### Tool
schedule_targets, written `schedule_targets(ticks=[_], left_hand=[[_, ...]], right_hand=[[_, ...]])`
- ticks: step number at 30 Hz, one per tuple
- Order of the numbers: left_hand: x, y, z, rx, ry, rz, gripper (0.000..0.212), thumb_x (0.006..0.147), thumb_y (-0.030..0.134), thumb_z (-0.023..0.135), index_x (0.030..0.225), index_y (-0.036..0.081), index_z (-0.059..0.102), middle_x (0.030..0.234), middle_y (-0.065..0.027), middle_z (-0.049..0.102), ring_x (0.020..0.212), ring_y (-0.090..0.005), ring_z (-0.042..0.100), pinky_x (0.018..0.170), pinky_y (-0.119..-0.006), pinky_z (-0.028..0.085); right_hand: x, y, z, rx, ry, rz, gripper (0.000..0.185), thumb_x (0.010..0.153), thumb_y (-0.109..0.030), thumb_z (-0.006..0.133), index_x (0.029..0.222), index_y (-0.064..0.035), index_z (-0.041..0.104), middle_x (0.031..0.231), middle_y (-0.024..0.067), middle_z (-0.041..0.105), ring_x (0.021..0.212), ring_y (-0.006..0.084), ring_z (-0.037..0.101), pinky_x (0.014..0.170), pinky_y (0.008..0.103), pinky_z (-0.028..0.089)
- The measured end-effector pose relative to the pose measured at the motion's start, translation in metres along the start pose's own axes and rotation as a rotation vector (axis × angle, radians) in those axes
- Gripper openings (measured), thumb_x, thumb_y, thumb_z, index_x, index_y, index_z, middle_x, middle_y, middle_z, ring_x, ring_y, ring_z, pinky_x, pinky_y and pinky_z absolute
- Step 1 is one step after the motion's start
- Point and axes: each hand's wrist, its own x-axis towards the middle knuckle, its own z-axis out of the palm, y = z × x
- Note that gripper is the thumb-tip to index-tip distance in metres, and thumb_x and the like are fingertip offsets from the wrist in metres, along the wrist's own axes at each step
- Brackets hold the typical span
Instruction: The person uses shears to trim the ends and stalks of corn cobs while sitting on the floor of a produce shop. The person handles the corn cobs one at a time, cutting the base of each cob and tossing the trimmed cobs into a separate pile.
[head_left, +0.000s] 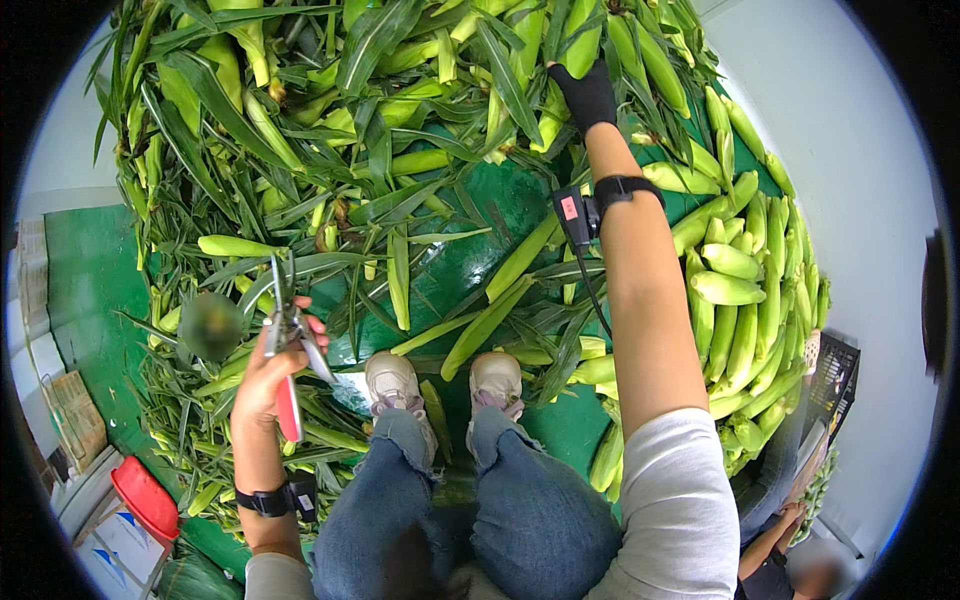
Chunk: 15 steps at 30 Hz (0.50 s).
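My left hand (281, 360) holds a pair of pruning shears (289, 330) with a red handle, its blades pointing away from me over cut corn leaves. My right hand (589, 97), in a black fingerless glove, reaches into the far heap. Its thumb and fingers close around the near end of a green ear of corn (581, 45) in its husk; the fingers are partly hidden. Around it lies a heap of unhusked corn (405, 97) with long leaves. To the right of my arm is a stack of trimmed ears (739, 300), husks still on.
Loose husks (510, 300) and leaves lie on the green floor (480, 202) before my shoes (495, 375). Leaf scraps (202, 420) pile up at left, near a red plastic basin (146, 495). At lower right are a black crate (832, 382) and another person (772, 540).
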Motion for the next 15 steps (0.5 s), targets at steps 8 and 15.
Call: schedule_targets(ticks=[8, 15], left_hand=[[0.016, -0.033, 0.013, 0.042, -0.098, -0.131, 0.07, 0.071, 0.014, 0.058, 0.135, 0.001, 0.033, 0.103, -0.0097, 0.053, 0.096, -0.0214, 0.054, 0.087, -0.033, 0.042], [0.009, -0.038, 0.044, -0.051, -0.292, -0.206, 0.074, 0.075, 0.015, 0.059, 0.141, 0.003, 0.028, 0.113, -0.011, 0.054, 0.108, -0.0226, 0.054, 0.094, -0.033, 0.042]], right_hand=[[-0.182, 0.008, -0.036, 1.462, -0.555, 0.505, 0.041, 0.087, -0.018, 0.062, 0.123, -0.005, 0.05, 0.111, 0.0096, 0.059, 0.1, 0.0222, 0.058, 0.087, 0.0359, 0.048], [-0.275, -0.016, -0.053, 1.644, -0.372, 0.624, 0.043, 0.084, -0.017, 0.063, 0.121, -0.002, 0.049, 0.118, 0.0118, 0.056, 0.11, 0.0273, 0.053, 0.097, 0.0428, 0.043]])
